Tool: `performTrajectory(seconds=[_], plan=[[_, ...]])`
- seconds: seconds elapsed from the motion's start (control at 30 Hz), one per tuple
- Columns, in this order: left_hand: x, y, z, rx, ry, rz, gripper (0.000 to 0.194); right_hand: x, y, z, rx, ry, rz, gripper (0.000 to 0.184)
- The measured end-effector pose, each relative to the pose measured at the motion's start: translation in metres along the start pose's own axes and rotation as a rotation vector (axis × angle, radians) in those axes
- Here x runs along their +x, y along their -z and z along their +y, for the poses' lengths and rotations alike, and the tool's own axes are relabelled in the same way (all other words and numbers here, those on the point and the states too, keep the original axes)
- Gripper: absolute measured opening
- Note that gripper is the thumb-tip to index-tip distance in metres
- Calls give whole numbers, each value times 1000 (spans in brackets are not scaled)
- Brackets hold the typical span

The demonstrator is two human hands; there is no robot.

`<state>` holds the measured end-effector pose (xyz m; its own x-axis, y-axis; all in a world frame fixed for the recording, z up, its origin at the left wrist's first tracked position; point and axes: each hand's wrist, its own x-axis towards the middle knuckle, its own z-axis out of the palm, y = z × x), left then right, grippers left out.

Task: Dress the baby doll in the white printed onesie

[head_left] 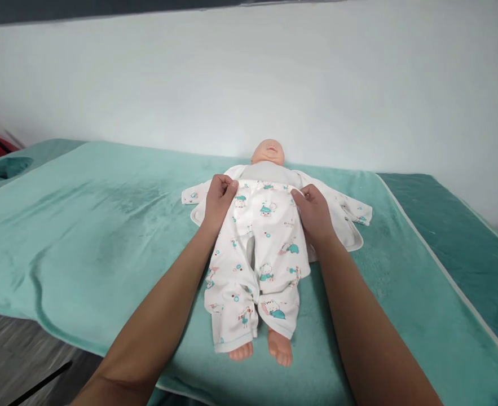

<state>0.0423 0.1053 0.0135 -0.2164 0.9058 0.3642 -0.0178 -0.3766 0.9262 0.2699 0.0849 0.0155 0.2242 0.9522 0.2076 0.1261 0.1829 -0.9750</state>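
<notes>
Trousers (280,248): worn by doll, at 6 o'clock from doll's head (269,152) | grip: waistband (265,184) pinched by left hand (220,197) at 10 o'clock, by right hand (314,211) at 2 | handling, judged: light, soft, limp, not fragile; best taken by waistband sides | containers: none seen; doll's feet (280,347) exposed below cuffs

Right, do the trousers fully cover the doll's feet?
No, both bare feet poke out below the hems of the printed trousers.

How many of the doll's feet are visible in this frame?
2: the picture-left foot and the picture-right foot, each sticking out below a leg of the printed trousers. Neither is fully hidden.
</notes>
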Motion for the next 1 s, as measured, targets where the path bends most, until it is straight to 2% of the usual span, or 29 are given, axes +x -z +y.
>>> performTrajectory(seconds=[0.1, 0.17, 0.23, 0.33, 0.43, 0.47, 0.63, 0.73, 0.87, 1.0], plan=[[0, 0, 2, 52, 93, -34, 17, 5, -5, 9, 138, -177, 107, 42], [-2, 3, 4, 36, 186, -97, 19, 4, -6, 9, 124, -195, 128, 43], [-4, 9, 7, -3, 273, -158, 24, 2, -6, 5, 104, -155, 98, 40], [-8, 22, 12, 5, 380, -250, 28, 0, -3, -3, 123, -98, -33, 33], [-11, 37, 17, 6, 459, -392, 17, -1, 5, -8, 55, -17, -138, 28], [-12, 42, 19, -4, 467, -446, 13, -1, 7, -9, 0, 16, -145, 27], [-14, 56, 21, 0, 432, -667, 22, -1, 14, -10, -179, 85, -155, 26], [-15, 56, 18, 6, 413, -664, 20, -1, 15, -9, -212, 115, -178, 33], [-16, 52, 15, 13, 315, -596, 19, 0, 15, -6, -216, 194, -127, 34], [-18, 47, 13, 23, 285, -548, 17, 2, 11, -2, -146, 104, -100, 35]])
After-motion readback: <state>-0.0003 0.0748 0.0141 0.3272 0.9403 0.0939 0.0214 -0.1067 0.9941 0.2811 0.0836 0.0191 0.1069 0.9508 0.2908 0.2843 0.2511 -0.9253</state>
